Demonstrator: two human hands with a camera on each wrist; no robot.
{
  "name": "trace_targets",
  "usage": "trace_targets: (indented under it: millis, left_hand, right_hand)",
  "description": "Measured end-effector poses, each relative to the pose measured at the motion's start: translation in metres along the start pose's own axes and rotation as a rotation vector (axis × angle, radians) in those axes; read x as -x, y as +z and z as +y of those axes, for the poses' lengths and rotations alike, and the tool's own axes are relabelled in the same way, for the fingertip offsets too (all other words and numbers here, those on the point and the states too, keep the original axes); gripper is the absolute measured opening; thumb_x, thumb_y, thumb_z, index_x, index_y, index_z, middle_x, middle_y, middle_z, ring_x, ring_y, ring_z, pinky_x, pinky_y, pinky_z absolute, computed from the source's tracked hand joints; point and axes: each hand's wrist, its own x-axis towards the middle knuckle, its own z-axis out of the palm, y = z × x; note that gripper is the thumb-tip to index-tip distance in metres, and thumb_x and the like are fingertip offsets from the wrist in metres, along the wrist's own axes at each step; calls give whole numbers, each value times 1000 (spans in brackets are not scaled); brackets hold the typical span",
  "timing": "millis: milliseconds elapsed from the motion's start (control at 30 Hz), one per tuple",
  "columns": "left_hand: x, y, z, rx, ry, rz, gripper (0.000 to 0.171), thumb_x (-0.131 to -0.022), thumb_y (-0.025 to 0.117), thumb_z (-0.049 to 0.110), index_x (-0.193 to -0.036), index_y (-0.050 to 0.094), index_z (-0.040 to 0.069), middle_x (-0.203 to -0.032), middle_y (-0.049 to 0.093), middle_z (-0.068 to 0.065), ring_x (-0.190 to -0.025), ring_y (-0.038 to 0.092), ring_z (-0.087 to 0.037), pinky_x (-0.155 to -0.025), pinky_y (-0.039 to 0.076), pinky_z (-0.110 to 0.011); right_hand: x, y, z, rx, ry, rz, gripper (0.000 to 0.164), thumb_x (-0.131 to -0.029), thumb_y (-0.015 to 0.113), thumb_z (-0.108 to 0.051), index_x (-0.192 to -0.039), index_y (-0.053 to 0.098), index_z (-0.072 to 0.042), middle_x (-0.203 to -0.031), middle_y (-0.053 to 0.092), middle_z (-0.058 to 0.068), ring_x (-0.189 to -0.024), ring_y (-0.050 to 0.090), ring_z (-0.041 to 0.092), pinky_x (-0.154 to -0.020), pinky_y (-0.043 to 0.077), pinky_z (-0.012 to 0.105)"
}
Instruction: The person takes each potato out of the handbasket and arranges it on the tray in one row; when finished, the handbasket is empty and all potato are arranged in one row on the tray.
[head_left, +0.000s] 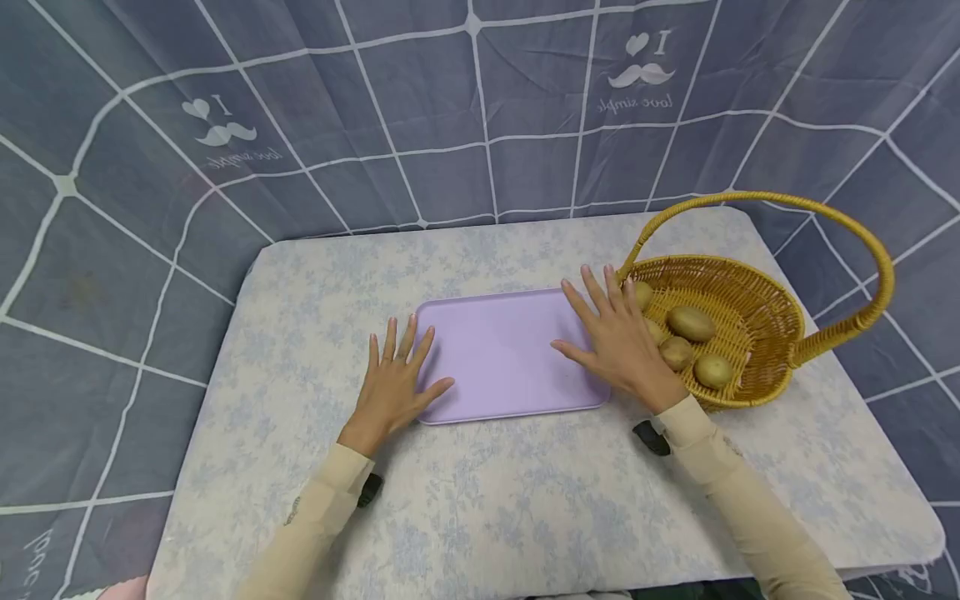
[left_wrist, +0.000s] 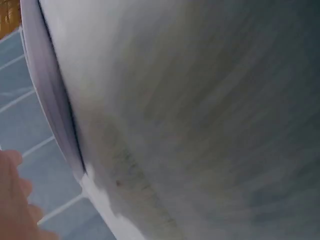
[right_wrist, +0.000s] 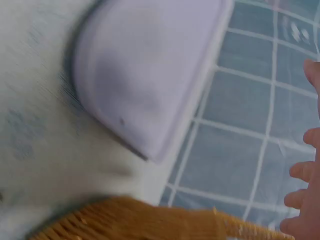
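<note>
A flat lavender tray [head_left: 510, 354] lies on the table between my two hands. My left hand [head_left: 393, 379] is spread with straight fingers at the tray's left end; whether it touches the tray I cannot tell. Over the tray's right end, beside the basket, my right hand [head_left: 618, 337] is spread as well, holding nothing. The yellow wicker basket [head_left: 765, 333] with a tall arched handle holds several potatoes [head_left: 691, 323], some partly hidden by my right hand. In the right wrist view the tray [right_wrist: 145, 65] is near, with the basket's rim [right_wrist: 130, 220] below it.
A pale blue-flowered cloth covers the table [head_left: 285, 333]. Grey-blue curtains [head_left: 420, 100] with white grid lines hang behind and along both sides. The basket handle [head_left: 862, 242] rises high at the right.
</note>
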Motion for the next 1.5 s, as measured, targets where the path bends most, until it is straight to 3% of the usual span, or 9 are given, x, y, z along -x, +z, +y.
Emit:
trace_targets:
  millis: [200,367,500,667,800,1033,1167,1333,1500]
  left_hand:
    - [14,5,-4,204,-34,-39,74,-99,33,56,-155,10,12,-161,0,-13,-147,-2,-38,-115,2,-61]
    - [26,10,-2,358,-40,-94,67,-103,29,46,-154,9,7,-160,-1,-13,-147,-2,-35,-116,3,-57]
    - [34,15,-2,418,-59,-133,65,-105,30,39,-153,6,4,-160,-4,-13,-147,-4,-33,-117,2,-55]
    - [36,20,-3,411,-64,-110,63,-105,33,33,-153,7,2,-160,-3,-13,-147,-3,-32,-117,3,-54]
    - [36,21,-3,413,-56,-104,63,-104,36,29,-153,8,1,-160,-2,-14,-147,-2,-32,-117,4,-54]
    - [38,20,1,433,-49,-93,64,-103,40,25,-152,9,-1,-159,1,-16,-147,0,-35,-116,5,-56]
    - [38,21,1,435,-48,-78,63,-103,41,24,-152,10,-2,-159,2,-17,-146,1,-35,-116,6,-57]
    - [39,22,1,445,-48,-81,63,-103,41,24,-151,10,-2,-159,1,-17,-146,0,-35,-116,5,-57]
    - [40,22,3,440,-45,-71,63,-102,42,22,-151,12,-3,-158,3,-18,-146,2,-37,-116,6,-58]
  right_hand:
    - [5,-26,16,-91,114,65,82,-91,55,-55,-155,21,-16,-159,12,17,-147,-4,33,-117,1,55]
    - [11,-37,33,-232,241,124,75,-95,49,-52,-154,23,-16,-160,13,14,-148,-2,29,-118,0,50]
    - [11,-43,49,-329,329,199,67,-99,43,-48,-153,25,-14,-159,15,15,-148,1,29,-119,2,49]
    - [-1,-58,70,-406,428,267,61,-101,40,-43,-154,25,-17,-160,14,10,-147,2,29,-118,5,53]
    - [-9,-71,86,-465,509,231,64,-100,40,-45,-155,18,-21,-161,8,6,-147,3,31,-116,8,59]
    - [-9,-76,108,-554,622,54,76,-95,40,-59,-156,9,-25,-161,9,11,-141,20,46,-109,18,66]
    - [-5,-65,116,-606,629,-32,83,-91,43,-64,-156,10,-24,-159,15,15,-135,29,50,-105,23,68]
    - [1,-50,123,-692,584,-94,81,-94,51,-52,-155,15,-12,-157,20,21,-139,23,47,-108,24,64]
    - [2,-39,127,-780,592,-108,74,-95,56,-41,-150,28,-2,-151,32,24,-137,31,43,-108,31,56]
